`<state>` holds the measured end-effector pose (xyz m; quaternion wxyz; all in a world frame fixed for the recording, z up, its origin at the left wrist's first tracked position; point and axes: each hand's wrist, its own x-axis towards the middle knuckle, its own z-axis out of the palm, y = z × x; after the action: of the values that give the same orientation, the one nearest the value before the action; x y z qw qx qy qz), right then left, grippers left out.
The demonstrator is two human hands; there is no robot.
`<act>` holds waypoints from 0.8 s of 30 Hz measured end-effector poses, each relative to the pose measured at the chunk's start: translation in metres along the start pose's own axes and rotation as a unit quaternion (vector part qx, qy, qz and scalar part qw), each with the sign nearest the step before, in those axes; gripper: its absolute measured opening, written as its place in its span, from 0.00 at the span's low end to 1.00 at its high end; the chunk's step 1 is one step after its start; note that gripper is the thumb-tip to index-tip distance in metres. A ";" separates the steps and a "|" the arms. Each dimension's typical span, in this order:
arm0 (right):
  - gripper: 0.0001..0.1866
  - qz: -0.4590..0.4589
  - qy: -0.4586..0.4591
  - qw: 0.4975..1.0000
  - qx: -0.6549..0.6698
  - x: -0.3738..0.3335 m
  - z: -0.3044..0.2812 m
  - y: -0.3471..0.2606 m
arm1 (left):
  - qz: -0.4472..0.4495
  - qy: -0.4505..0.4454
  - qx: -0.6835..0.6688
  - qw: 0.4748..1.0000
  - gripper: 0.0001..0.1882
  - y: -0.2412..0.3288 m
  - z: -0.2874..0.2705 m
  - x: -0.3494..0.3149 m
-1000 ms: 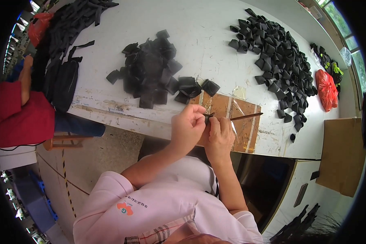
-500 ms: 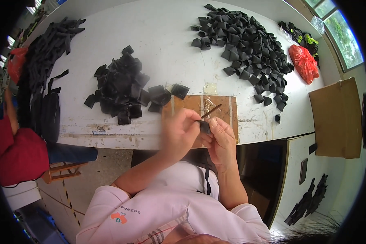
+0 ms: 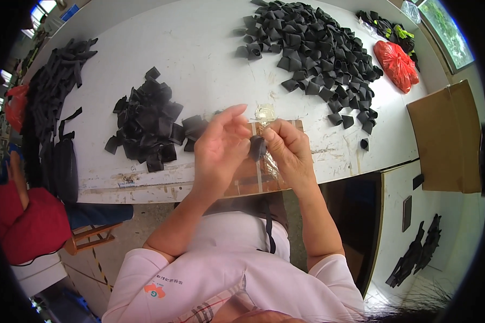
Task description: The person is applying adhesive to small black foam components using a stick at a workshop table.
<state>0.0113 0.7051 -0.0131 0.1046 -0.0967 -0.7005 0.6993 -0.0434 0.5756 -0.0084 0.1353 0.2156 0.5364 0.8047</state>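
A small folded piece of black fabric (image 3: 258, 148) is held above the front of the table, between my two hands. My right hand (image 3: 291, 153) pinches it from the right, with thumb and bent fingers closed. Beside its left edge is my left hand (image 3: 220, 151), fingers stretched up and apart; whether the thumb touches the fabric I cannot tell. Under the hands lies a brown board (image 3: 245, 177) with pale tape strips and crinkled clear film. Left of it sits a heap of flat black pieces (image 3: 148, 121). The slim brown stick is not visible now.
A large pile of folded black loops (image 3: 312, 48) covers the far right, near a red plastic bag (image 3: 396, 65). Black strips (image 3: 56, 81) lie far left. A cardboard box (image 3: 444, 137) stands right. A person in red (image 3: 35, 220) sits at the left.
My left hand has opened away from the fabric, fingers now extended. My right hand has risen and still holds the piece. The brown stick has gone from sight; the view has shifted slightly.
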 end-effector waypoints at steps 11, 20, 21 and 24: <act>0.22 -0.325 0.158 0.893 -0.267 -0.017 0.016 -0.015 | 0.033 0.005 -0.166 0.986 0.04 0.002 0.005 0.004; 0.12 -0.354 0.135 0.874 -0.305 -0.007 0.017 -0.019 | -0.044 0.018 -0.300 0.953 0.04 0.000 -0.005 -0.002; 0.11 -0.340 0.112 0.896 -0.263 -0.007 0.017 -0.015 | -0.021 0.021 -0.253 0.967 0.04 -0.002 -0.008 -0.004; 0.09 -0.299 0.082 0.930 -0.196 -0.008 0.014 -0.006 | 0.008 0.013 -0.193 0.981 0.03 -0.007 -0.011 -0.007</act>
<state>0.0148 0.6891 -0.0070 0.3453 0.0415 -0.8090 0.4739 -0.0423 0.5664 -0.0198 0.1613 0.1793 0.3713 0.8966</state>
